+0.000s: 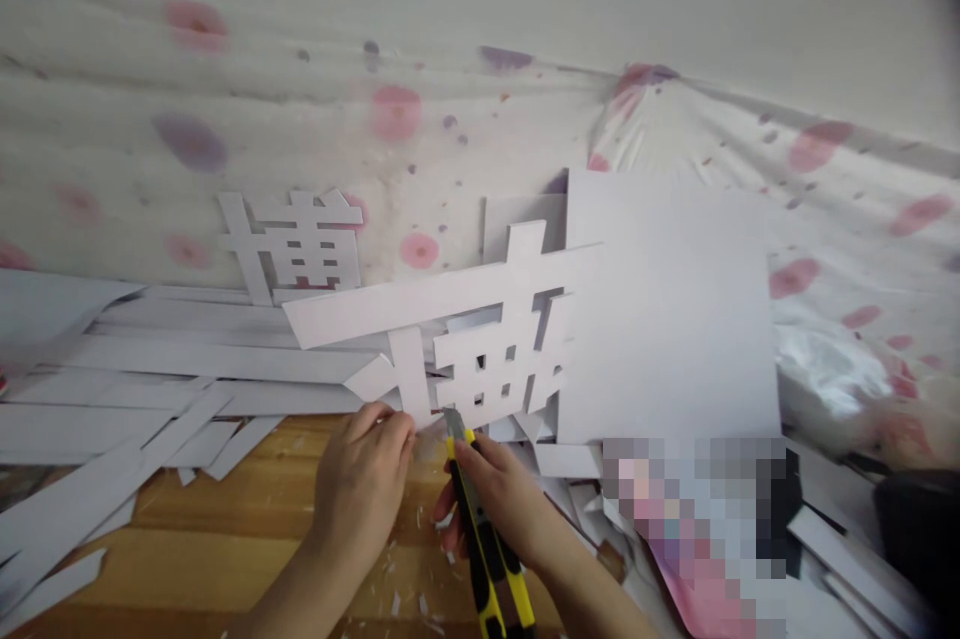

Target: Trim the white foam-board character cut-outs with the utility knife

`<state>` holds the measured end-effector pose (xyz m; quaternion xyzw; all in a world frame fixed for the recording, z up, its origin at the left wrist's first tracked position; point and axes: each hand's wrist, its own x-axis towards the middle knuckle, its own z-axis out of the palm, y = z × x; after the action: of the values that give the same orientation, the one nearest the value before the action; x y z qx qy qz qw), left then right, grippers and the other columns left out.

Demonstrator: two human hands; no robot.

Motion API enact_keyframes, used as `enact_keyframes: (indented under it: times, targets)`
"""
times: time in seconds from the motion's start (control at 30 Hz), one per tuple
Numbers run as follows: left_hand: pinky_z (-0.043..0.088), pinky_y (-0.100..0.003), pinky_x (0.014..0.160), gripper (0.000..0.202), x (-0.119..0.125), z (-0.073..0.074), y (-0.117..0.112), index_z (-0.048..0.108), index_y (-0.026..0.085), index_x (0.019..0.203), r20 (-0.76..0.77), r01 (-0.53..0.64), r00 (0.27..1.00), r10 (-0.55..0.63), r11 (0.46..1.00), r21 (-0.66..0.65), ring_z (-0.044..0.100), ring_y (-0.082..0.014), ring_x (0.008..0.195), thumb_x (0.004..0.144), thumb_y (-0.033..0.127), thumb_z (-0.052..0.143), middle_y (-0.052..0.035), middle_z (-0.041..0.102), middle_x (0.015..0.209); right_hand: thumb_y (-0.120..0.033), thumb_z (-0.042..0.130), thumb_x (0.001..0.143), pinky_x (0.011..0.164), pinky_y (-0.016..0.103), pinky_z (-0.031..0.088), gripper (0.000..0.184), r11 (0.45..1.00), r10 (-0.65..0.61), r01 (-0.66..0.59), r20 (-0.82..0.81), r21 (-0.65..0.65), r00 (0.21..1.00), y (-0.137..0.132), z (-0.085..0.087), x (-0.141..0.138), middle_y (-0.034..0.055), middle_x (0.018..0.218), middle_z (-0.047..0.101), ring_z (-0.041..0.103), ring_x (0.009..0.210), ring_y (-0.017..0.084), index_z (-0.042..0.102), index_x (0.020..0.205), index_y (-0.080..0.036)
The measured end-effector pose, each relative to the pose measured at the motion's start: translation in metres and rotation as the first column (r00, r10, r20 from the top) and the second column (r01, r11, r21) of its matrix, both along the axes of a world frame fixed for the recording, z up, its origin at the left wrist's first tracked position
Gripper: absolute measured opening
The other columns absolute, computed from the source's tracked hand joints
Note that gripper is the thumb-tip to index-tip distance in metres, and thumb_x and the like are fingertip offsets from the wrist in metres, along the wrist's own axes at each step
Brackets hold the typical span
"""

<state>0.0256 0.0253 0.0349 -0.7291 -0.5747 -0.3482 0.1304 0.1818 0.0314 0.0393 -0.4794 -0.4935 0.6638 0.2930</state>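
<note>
A large white cut-out character [469,304], seemingly foam board, stands tilted up before me, with small square holes in it. At its lower left stroke, the curled fingers of my left hand [365,469] grip the edge; the fingertips are partly hidden. My right hand [499,489] is closed round a yellow and black utility knife [487,539]. The knife's blade points up and touches or nearly touches the character's lower edge, between its left stroke and the holed part.
A smaller white character [304,244] leans on the flower-patterned sheet [420,139] at the back. White strips [202,359] pile up at the left of the wooden table [225,509]. A large white board [667,309] stands at the right, near a clear plastic bag [832,369] and offcuts.
</note>
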Motion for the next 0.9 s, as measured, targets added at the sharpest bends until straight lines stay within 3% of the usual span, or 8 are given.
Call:
enact_keyframes:
  times: [0.43,0.9]
  targets:
    - [0.039,-0.028,0.062,0.016,0.003,0.002,-0.001,0.056,0.018,0.063,-0.048,0.013,0.999,-0.011,0.999,0.041,0.052,-0.0169,0.067,0.073,0.006,0.056,-0.0012,0.057,0.068,-0.036,0.032,0.090,0.036,0.022,0.043,0.017,0.996,0.030,-0.037,-0.078,-0.084,0.996,-0.003,-0.003,-0.005,-0.0035,0.052,0.059,0.055,0.036,0.013,0.039,0.096,-0.021]
    - [0.038,-0.029,0.063,0.015,0.003,-0.003,0.001,0.057,0.019,0.064,-0.017,-0.002,1.000,0.002,1.000,-0.017,0.051,-0.0174,0.067,0.076,0.011,0.055,-0.0020,0.056,0.071,-0.033,0.029,0.090,0.035,0.022,0.041,0.016,0.991,0.034,-0.058,-0.195,-0.122,0.980,-0.007,0.001,-0.011,-0.0033,0.053,0.060,0.051,0.030,0.012,0.036,0.097,-0.020]
